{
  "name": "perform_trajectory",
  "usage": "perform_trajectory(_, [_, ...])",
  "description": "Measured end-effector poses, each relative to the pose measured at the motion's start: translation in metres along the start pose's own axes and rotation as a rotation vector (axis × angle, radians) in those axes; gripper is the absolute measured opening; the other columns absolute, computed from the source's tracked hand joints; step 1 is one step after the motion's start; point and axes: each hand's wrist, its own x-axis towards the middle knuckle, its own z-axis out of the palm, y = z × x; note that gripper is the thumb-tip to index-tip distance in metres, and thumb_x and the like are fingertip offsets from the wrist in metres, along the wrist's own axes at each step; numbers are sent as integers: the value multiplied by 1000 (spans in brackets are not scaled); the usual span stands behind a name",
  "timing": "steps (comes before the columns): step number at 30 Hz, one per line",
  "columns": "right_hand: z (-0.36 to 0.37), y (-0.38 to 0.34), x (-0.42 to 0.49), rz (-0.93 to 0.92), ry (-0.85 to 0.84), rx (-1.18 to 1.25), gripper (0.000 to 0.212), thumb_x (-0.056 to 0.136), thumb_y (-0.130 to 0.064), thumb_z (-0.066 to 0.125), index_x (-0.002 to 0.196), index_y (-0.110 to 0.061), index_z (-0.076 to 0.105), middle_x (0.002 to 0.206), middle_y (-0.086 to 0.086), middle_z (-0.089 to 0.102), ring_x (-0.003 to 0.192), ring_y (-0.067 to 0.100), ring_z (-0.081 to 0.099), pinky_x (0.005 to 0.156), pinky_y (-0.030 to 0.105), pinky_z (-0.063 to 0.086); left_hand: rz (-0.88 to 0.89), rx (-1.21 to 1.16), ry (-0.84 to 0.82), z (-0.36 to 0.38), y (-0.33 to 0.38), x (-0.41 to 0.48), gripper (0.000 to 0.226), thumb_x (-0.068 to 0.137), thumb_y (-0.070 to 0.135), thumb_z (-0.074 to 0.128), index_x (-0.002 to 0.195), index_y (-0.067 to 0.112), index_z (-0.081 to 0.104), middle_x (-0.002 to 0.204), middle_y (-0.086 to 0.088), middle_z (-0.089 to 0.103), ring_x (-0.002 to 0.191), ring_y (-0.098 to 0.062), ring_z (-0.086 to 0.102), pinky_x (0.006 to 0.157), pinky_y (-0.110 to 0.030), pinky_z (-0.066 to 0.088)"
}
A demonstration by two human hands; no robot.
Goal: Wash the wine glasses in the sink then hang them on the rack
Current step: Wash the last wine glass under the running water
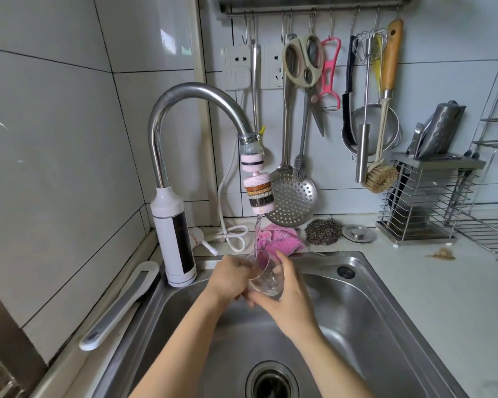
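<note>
A clear wine glass (pixel 264 275) is held tilted over the steel sink (pixel 365 317), its mouth toward the upper left. Water runs from the filter head (pixel 258 193) of the curved tap (pixel 184 94) into the glass. My left hand (pixel 229 278) grips the glass at its rim side, fingers curled around and partly inside it. My right hand (pixel 288 300) wraps around the bowl from the right and below. The stem and foot of the glass are hidden behind my hands.
A hook rail (pixel 314 11) on the back wall carries scissors, a peeler, a whisk, a skimmer and brushes. A wire rack (pixel 426 196) stands on the counter at right. A pink cloth (pixel 279 238), a steel scourer (pixel 322 231) and a drain plug (pixel 358 232) lie behind the sink. The drain (pixel 272 383) is at the bottom centre.
</note>
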Motion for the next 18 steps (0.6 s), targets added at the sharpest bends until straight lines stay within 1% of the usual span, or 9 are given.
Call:
perform_trajectory(1, [-5, 3, 2, 7, -6, -35, 96, 57, -67, 78, 140, -34, 44, 118, -19, 62, 112, 6, 58, 96, 33, 45, 51, -37, -29, 0, -1, 1, 20, 94, 11, 59, 88, -1, 74, 83, -20, 77, 44, -31, 64, 36, -24, 30])
perform_trajectory(3, [-12, 8, 5, -2, 14, -133, 88, 51, -79, 69, 123, -30, 54, 104, -17, 67, 105, 11, 62, 93, 34, 46, 130, -78, -65, 4, -2, 1, 28, 92, 25, 61, 91, 1, 74, 81, -22, 76, 42, -28, 63, 36, -23, 32])
perform_trajectory(5, [-16, 12, 6, -19, 39, -179, 83, 49, -82, 66, 110, -27, 55, 95, -14, 67, 98, 15, 63, 89, 35, 46, 155, -110, -90, 7, -3, 0, 33, 91, 32, 60, 89, 3, 75, 72, -21, 75, 41, -27, 62, 38, -24, 34])
perform_trajectory(6, [-16, 14, 6, -25, 36, -180, 82, 48, -82, 66, 108, -27, 54, 95, -13, 68, 98, 16, 63, 89, 36, 46, 164, -126, -102, 7, -4, 0, 28, 94, 28, 59, 86, 7, 76, 73, -18, 76, 41, -25, 62, 38, -24, 35])
perform_trajectory(9, [-15, 14, 6, 20, -42, -135, 83, 52, -81, 66, 117, -33, 46, 107, -11, 66, 108, 16, 60, 98, 40, 44, 155, -160, -107, 5, -5, 0, 28, 101, 15, 56, 83, 16, 77, 89, -26, 76, 43, -25, 62, 39, -24, 36])
perform_trajectory(11, [-14, 14, 6, -33, -1, -167, 88, 60, -74, 69, 129, -26, 45, 117, -8, 63, 115, 18, 56, 105, 39, 35, 79, -177, -119, 5, -2, 0, 22, 95, 24, 59, 90, 11, 76, 83, -28, 74, 45, -24, 62, 42, -24, 38])
perform_trajectory(13, [-14, 14, 6, -124, 56, -236, 87, 69, -59, 76, 138, -18, 43, 124, -2, 59, 118, 21, 52, 104, 32, 29, -53, -164, -165, 5, -3, 0, 26, 86, 26, 60, 94, 5, 73, 71, -17, 73, 50, -21, 65, 43, -23, 41])
perform_trajectory(16, [-13, 14, 5, -196, 37, -284, 88, 74, -48, 77, 146, -17, 35, 135, 2, 52, 128, 21, 42, 107, 33, 33, -159, -95, -268, 2, -8, -1, 5, 90, 15, 72, 93, 10, 71, 75, -11, 73, 55, -14, 69, 43, -20, 43])
perform_trajectory(18, [-12, 15, 4, -209, 16, -310, 91, 74, -51, 74, 148, -20, 32, 137, 1, 50, 130, 19, 38, 109, 35, 33, -162, -88, -254, 0, -11, -2, 8, 89, 15, 77, 92, 9, 72, 75, -13, 73, 53, -13, 68, 42, -18, 42])
